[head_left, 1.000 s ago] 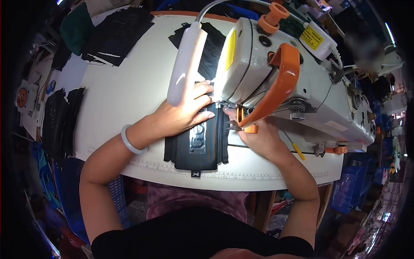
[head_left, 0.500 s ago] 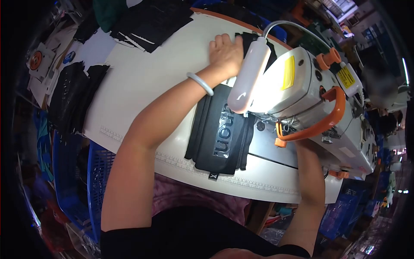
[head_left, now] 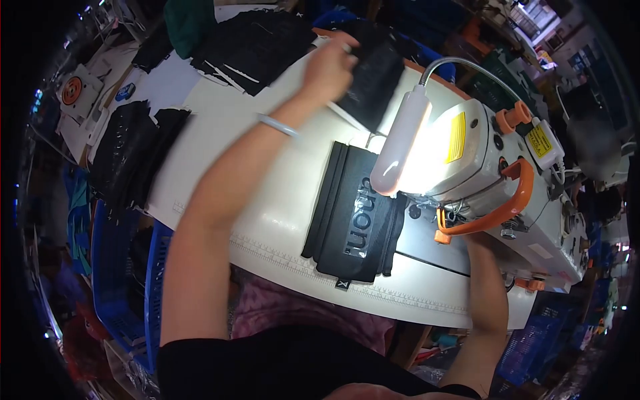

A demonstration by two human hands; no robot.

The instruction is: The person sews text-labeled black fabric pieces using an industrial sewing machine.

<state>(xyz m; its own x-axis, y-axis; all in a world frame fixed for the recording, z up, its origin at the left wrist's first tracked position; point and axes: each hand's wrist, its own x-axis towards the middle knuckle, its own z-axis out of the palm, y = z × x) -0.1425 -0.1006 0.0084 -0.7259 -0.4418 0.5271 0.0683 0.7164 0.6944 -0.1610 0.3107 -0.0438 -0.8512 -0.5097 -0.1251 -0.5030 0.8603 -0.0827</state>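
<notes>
At the far side of the table my left hand (head_left: 330, 70), a little blurred, is closed on a black fabric piece (head_left: 375, 83) with a pale strip along its near edge. A grey-white bangle circles that wrist. In front of me a flat stack of black fabric pieces (head_left: 340, 200) with glossy lettering and a small label lies on the white table, beside the sewing machine (head_left: 467, 153). The machine's head and its orange guard hide my right hand; only the right forearm (head_left: 489, 287) shows, reaching in under the machine.
A tube lamp (head_left: 402, 143) on a bent neck shines beside the machine head. More black fabric piles lie at the left (head_left: 123, 150) and far left (head_left: 257, 43) of the table (head_left: 267, 200). Blue plastic crates (head_left: 120, 280) stand below the left edge, and a printed ruler runs along the front.
My left hand has moved away and leftward from beside the lamp, bringing the black fabric piece along. The stack stays on the table; the whole view has shifted slightly.
</notes>
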